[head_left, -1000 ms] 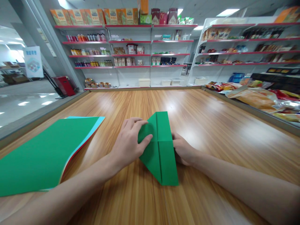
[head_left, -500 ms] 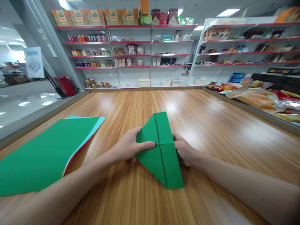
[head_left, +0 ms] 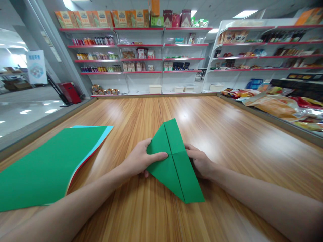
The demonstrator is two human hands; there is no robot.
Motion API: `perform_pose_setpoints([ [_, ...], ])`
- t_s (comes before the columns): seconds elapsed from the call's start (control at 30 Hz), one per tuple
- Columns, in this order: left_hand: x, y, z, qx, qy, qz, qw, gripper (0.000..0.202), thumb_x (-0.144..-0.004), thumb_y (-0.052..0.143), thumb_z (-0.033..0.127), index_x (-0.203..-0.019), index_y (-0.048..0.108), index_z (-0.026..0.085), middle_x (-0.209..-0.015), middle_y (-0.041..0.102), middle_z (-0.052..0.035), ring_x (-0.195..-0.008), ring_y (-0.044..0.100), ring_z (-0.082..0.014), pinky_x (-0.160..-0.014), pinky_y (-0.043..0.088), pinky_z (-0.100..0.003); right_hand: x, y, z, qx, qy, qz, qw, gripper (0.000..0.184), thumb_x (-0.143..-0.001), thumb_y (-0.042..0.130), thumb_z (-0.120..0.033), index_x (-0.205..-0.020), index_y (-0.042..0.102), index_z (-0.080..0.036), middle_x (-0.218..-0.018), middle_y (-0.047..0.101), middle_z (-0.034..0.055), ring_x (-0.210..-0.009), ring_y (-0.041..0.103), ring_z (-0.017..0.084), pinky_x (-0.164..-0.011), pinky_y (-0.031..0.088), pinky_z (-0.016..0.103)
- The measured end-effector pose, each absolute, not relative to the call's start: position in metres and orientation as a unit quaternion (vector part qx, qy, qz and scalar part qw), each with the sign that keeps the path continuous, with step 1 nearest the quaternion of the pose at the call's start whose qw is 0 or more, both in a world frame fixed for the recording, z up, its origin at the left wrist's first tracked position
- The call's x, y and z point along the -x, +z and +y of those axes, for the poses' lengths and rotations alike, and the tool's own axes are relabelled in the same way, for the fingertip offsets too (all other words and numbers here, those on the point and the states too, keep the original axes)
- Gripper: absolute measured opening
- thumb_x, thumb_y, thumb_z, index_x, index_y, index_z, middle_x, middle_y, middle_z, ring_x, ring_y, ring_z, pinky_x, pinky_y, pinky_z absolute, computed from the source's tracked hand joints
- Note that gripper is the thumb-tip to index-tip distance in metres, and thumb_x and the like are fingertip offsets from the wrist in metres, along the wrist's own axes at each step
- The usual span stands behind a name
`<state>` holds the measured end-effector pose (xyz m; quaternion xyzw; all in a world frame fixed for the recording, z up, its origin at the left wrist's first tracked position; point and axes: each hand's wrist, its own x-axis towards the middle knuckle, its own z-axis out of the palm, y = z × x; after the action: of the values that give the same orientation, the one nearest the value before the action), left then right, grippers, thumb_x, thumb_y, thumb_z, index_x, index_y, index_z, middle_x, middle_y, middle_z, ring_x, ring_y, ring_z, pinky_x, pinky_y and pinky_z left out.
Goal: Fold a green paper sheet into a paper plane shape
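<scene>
A folded sheet of green paper (head_left: 174, 164) is held up over the wooden table, with a pointed left side and a long band along its right edge. Creases cross near its middle. My left hand (head_left: 143, 156) grips the left part, thumb flat on the front and fingers behind. At the right edge, my right hand (head_left: 199, 161) is closed against the paper, its fingertips partly hidden behind it.
On the left of the wooden table (head_left: 121, 208) lies a stack of coloured paper (head_left: 55, 158), green on top with blue and red edges showing. Snack packets (head_left: 275, 104) lie beyond the right rim. Stocked shelves (head_left: 141, 60) stand behind the table.
The folded green paper has tilted slightly, its top edge shifting left and its bottom corner right. Both hands keep their places on it.
</scene>
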<state>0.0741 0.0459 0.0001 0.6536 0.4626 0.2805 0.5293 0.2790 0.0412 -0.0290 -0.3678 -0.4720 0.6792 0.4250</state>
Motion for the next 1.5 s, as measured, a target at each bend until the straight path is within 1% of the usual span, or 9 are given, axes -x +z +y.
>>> perform_pose_setpoints([
  [0.1,-0.0746,0.0001,0.0446,-0.649,0.282,0.462,0.535,0.05,-0.075,0.069,0.049,-0.11,0.053,0.017,-0.068,0.059,0.0023,-0.035,0.051,-0.0073,-0.025,0.042,-0.016,-0.2811,-0.0312,0.0409,0.335,0.705,-0.466,0.417,0.035,-0.068,0.067,-0.034,-0.099,0.066,-0.017,-0.082,0.073,0.0072,-0.072,0.068,0.023,-0.067,0.054,0.038],
  [0.23,-0.0748,-0.0016,0.0439,-0.651,0.283,0.462,0.532,0.052,-0.074,0.069,0.051,-0.11,0.054,0.017,-0.069,0.06,0.0014,-0.037,0.053,-0.0083,-0.026,0.043,-0.017,-0.2821,-0.0353,0.0417,0.293,0.723,-0.478,0.404,0.044,-0.067,0.076,-0.04,-0.102,0.065,-0.015,-0.086,0.072,0.0077,-0.07,0.067,0.02,-0.067,0.053,0.034],
  [0.43,-0.0749,-0.0057,0.0447,-0.657,0.278,0.463,0.526,0.055,-0.073,0.069,0.054,-0.111,0.057,0.017,-0.073,0.064,-0.0017,-0.044,0.058,-0.0135,-0.029,0.045,-0.021,-0.2838,-0.0371,0.0431,0.267,0.723,-0.508,0.384,0.054,-0.066,0.08,-0.047,-0.107,0.063,-0.014,-0.094,0.071,0.0096,-0.074,0.067,0.019,-0.071,0.053,0.033],
  [0.47,-0.0748,-0.0059,0.0455,-0.659,0.279,0.461,0.525,0.054,-0.072,0.07,0.053,-0.11,0.058,0.016,-0.076,0.066,-0.0031,-0.05,0.061,-0.0154,-0.034,0.048,-0.023,-0.2841,-0.0372,0.0431,0.268,0.719,-0.516,0.381,0.055,-0.067,0.079,-0.048,-0.109,0.063,-0.015,-0.096,0.07,0.0097,-0.076,0.067,0.019,-0.072,0.053,0.034],
  [0.53,-0.0742,-0.0055,0.0473,-0.667,0.286,0.453,0.518,0.049,-0.071,0.073,0.047,-0.107,0.062,0.016,-0.087,0.07,-0.006,-0.069,0.068,-0.0196,-0.051,0.056,-0.027,-0.2843,-0.0375,0.043,0.27,0.707,-0.535,0.376,0.055,-0.07,0.077,-0.048,-0.112,0.062,-0.015,-0.098,0.07,0.0097,-0.079,0.067,0.02,-0.074,0.053,0.034],
  [0.6,-0.0734,-0.0045,0.0493,-0.677,0.285,0.45,0.508,0.045,-0.07,0.075,0.043,-0.103,0.065,0.015,-0.095,0.072,-0.007,-0.084,0.068,-0.0221,-0.068,0.057,-0.029,-0.284,-0.0374,0.0429,0.265,0.695,-0.555,0.373,0.054,-0.072,0.076,-0.048,-0.113,0.061,-0.016,-0.1,0.069,0.0096,-0.082,0.067,0.02,-0.076,0.053,0.034],
  [0.63,-0.0732,-0.0039,0.0501,-0.681,0.277,0.453,0.504,0.044,-0.069,0.075,0.043,-0.102,0.067,0.014,-0.096,0.072,-0.0071,-0.087,0.068,-0.023,-0.072,0.056,-0.03,-0.2837,-0.0372,0.0429,0.261,0.69,-0.564,0.371,0.054,-0.072,0.076,-0.048,-0.113,0.061,-0.016,-0.1,0.069,0.0094,-0.083,0.066,0.02,-0.077,0.052,0.034],
  [1.03,-0.0764,-0.0042,0.048,-0.686,0.254,0.483,0.482,0.039,-0.07,0.072,0.045,-0.094,0.068,0.014,-0.087,0.073,-0.0061,-0.08,0.068,-0.0235,-0.065,0.053,-0.029,-0.2833,-0.037,0.0435,0.245,0.68,-0.588,0.364,0.047,-0.073,0.075,-0.047,-0.105,0.064,-0.015,-0.092,0.069,0.0065,-0.081,0.065,0.016,-0.073,0.052,0.028],
  [1.5,-0.0771,-0.0076,0.0465,-0.702,0.281,0.48,0.445,0.039,-0.07,0.073,0.044,-0.096,0.067,0.016,-0.088,0.073,-0.0053,-0.08,0.068,-0.0234,-0.065,0.053,-0.03,-0.2852,-0.0371,0.0447,0.264,0.674,-0.59,0.358,0.051,-0.072,0.076,-0.048,-0.107,0.063,-0.013,-0.093,0.069,0.0085,-0.082,0.065,0.018,-0.076,0.052,0.032],
])
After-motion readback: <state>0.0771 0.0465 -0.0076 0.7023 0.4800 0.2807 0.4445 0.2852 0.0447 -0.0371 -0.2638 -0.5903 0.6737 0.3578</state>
